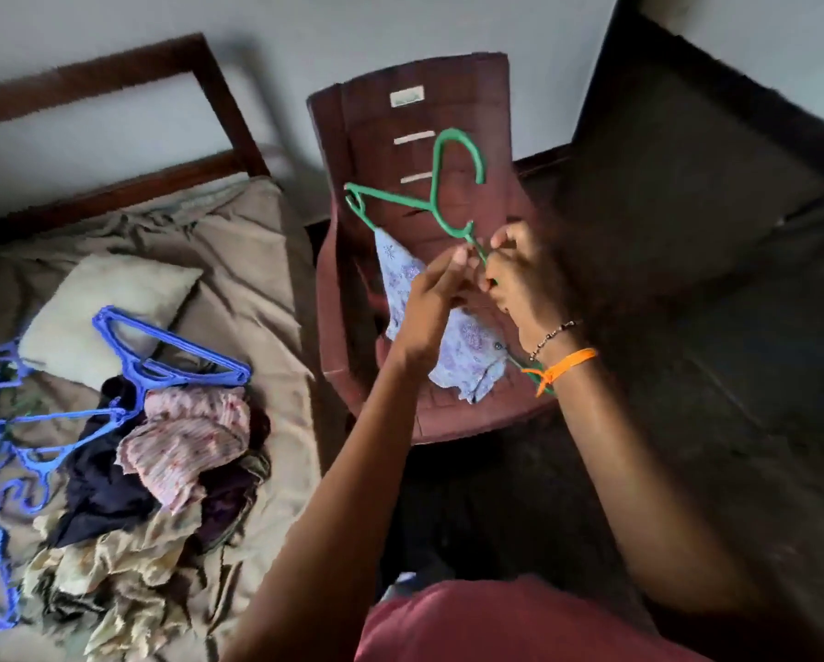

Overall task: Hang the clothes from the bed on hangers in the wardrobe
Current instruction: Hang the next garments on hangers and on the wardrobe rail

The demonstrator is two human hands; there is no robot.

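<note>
A green hanger (pixel 403 203) is held up over the brown plastic chair (pixel 448 117), hook pointing up. A pale lilac patterned garment (pixel 467 346) hangs from its lower bar. My left hand (pixel 436 298) pinches the garment at the bar. My right hand (pixel 520 279) grips the hanger's right side with the cloth. On the bed (pixel 257 279) to the left lies a pile of clothes (pixel 161 470): pink, dark purple and cream floral pieces. Several blue hangers (pixel 171 360) lie on and beside the pile. The wardrobe is outside the view.
A cream pillow (pixel 109 303) sits on the bed behind the pile. The dark wooden headboard (pixel 114 83) stands against the pale wall. A dark piece of furniture (pixel 711 160) fills the right side. The floor below is dark.
</note>
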